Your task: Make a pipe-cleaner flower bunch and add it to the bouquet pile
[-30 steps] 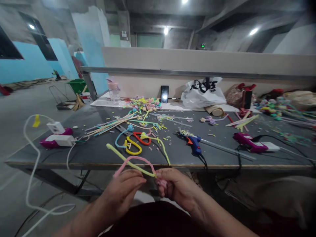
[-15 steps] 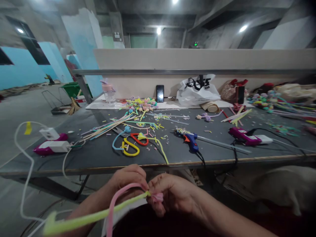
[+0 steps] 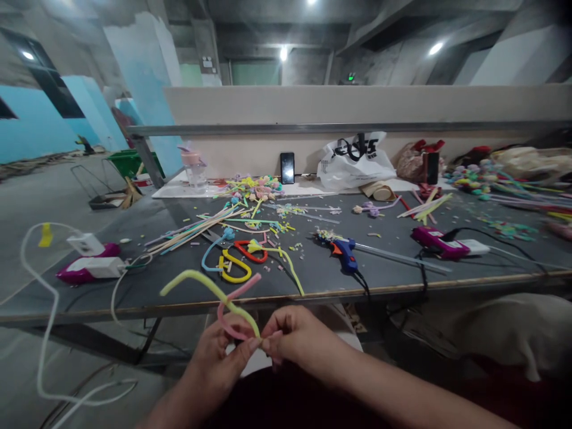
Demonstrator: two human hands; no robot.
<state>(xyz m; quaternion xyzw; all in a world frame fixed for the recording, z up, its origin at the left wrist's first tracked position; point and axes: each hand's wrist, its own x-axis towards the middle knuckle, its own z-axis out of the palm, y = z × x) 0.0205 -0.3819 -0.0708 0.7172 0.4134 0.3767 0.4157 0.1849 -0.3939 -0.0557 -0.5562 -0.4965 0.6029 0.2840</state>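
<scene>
Pink stem [image 3: 220, 314]: near end hidden at left grip [image 3: 222, 356]; forearms [image 3: 379, 375] cut off (bottom edge).

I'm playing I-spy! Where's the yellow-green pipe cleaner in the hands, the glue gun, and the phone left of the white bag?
Yellow-green pipe cleaner [image 3: 212, 286]: head view, middle of its stem.
Blue hot glue gun [image 3: 347, 251]: head view, its body.
Smartphone [image 3: 288, 168]: head view, middle of its screen.

The person's left forearm [image 3: 181, 396] and right forearm [image 3: 379, 381] slant inward, bringing the left hand [image 3: 223, 354] and right hand [image 3: 297, 339] close together, tips nearly meeting. Both pinch; the left thumb reaches rightward, the right index finger arches.
</scene>
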